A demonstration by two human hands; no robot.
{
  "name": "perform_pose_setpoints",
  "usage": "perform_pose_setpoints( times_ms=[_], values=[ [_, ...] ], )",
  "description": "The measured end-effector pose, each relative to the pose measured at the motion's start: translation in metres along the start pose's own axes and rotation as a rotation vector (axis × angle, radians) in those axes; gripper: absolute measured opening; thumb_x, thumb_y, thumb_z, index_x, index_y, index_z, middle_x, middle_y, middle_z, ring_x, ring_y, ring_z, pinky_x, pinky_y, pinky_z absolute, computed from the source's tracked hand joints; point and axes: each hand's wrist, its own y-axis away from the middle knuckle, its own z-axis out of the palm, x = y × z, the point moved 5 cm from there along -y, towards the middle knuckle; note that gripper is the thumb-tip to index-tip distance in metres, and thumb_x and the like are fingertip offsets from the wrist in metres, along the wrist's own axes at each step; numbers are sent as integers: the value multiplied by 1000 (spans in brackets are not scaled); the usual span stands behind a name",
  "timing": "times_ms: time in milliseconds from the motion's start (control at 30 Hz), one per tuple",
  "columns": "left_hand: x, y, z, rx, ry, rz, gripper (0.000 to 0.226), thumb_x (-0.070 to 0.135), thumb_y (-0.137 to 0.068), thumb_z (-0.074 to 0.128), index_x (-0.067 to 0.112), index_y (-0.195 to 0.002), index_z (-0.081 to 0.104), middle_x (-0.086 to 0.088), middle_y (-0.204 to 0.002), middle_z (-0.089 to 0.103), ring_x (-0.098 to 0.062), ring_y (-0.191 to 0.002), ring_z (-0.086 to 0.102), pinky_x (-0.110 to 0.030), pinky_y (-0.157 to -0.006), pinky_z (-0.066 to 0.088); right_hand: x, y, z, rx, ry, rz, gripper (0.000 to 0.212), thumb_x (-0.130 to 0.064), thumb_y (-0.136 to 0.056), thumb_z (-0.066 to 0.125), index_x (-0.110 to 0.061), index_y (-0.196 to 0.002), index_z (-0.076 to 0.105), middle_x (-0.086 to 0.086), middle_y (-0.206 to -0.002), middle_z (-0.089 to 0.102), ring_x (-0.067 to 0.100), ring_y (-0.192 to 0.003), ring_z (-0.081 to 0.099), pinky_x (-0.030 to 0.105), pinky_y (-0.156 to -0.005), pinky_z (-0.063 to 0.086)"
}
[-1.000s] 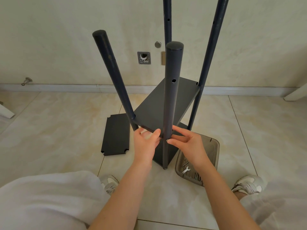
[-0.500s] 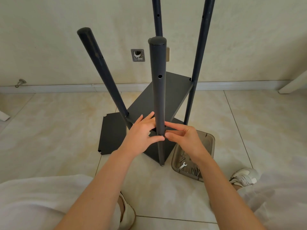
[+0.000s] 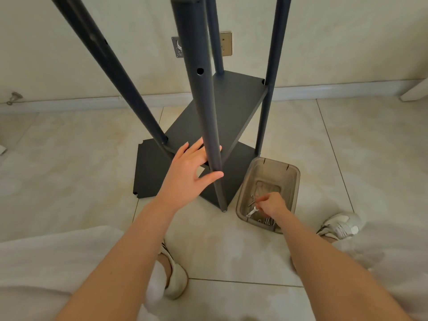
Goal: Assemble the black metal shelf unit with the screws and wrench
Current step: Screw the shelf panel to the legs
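Touching front pole (image 3: 203,107), left hand (image 3: 185,172) — right hand (image 3: 272,206) pinching screw (image 3: 252,202) in tray (image 3: 293,179)

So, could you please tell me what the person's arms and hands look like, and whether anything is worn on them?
The left arm and right arm are bare right up to the edge of the picture, with no sleeves in view. The left hand and right hand have no gloves, and no ring, watch or bracelet shows on the sides facing the camera.
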Motion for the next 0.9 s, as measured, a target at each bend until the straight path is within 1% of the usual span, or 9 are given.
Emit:
perform_pose_setpoints(
  times_ms=[133, 233, 300, 333, 433, 567, 700, 800, 900],
  values=[
    [0, 1, -2, 32, 16, 6, 57, 42, -90, 68, 15, -139, 59, -1, -148, 54, -10, -142, 36, -49, -123, 21, 4, -24, 23, -109, 356, -53, 24, -10, -100, 50, 0, -116, 66, 16, -117, 66, 31, -108, 62, 36, -93, 52],
    [-1, 2, 0, 45, 31, 13, 57, 43, -90, 66, 17, -140, 57, 10, -148, 45, 20, -135, 23, -41, -123, 19, 1, -40, 30, -100, 378, -100, 26, -9, -99, 52, -1, -121, 64, 16, -119, 64, 31, -114, 58, 36, -96, 49],
    [-2, 3, 2, 65, 21, 9, 57, 42, -89, 65, 17, -140, 57, 13, -147, 42, 28, -133, 18, -37, -122, 17, 3, -51, 31, -54, 450, -159, 29, -7, -99, 50, 0, -125, 61, 18, -129, 57, 32, -128, 46, 36, -106, 40],
    [-2, 4, 3, 77, 16, 1, 57, 40, -88, 65, 17, -140, 56, 13, -147, 42, 29, -133, 16, -36, -122, 17, 5, -54, 32, -31, 490, -188, 31, -5, -99, 48, 1, -129, 58, 18, -137, 50, 32, -132, 42, 36, -109, 37],
    [0, 6, 5, 79, 23, -16, 55, 37, -88, 66, 22, -139, 53, 15, -147, 40, 27, -136, 16, -35, -121, 18, 10, -62, 37, 6, 491, -236, 41, -3, -99, 49, -4, -139, 49, 16, -147, 32, 32, -119, 54, 36, -103, 45],
    [2, 7, 3, 80, 12, -26, 54, 37, -87, 67, 19, -138, 56, 17, -147, 40, 25, -136, 18, -18, -121, 13, 4, -73, 28, 120, 499, -287, 30, -19, -100, 55, -13, -129, 60, 11, -132, 48, 29, -110, 56, 40, -93, 50],
    [3, 6, 4, 64, 20, -38, 53, 40, -88, 66, 30, -137, 49, 18, -148, 40, 23, -138, 19, -24, -120, 15, -2, -80, 31, 96, 487, -302, 24, -19, -98, 58, -9, -119, 63, 12, -126, 51, 30, -104, 59, 38, -91, 50],
    [2, 5, 4, 69, 4, -21, 53, 40, -89, 65, 26, -138, 52, 16, -149, 41, 20, -140, 20, -25, -122, 16, 1, -79, 40, 82, 509, -306, 19, -10, -95, 61, -8, -114, 63, 12, -122, 54, 28, -99, 60, 32, -85, 48],
    [2, 7, 4, 81, 12, -15, 51, 39, -89, 65, 25, -137, 53, 20, -148, 40, 20, -139, 21, -26, -122, 18, 6, -76, 42, 94, 520, -294, 22, -4, -94, 60, -7, -115, 63, 14, -124, 53, 30, -99, 61, 35, -88, 53]
  ],
)
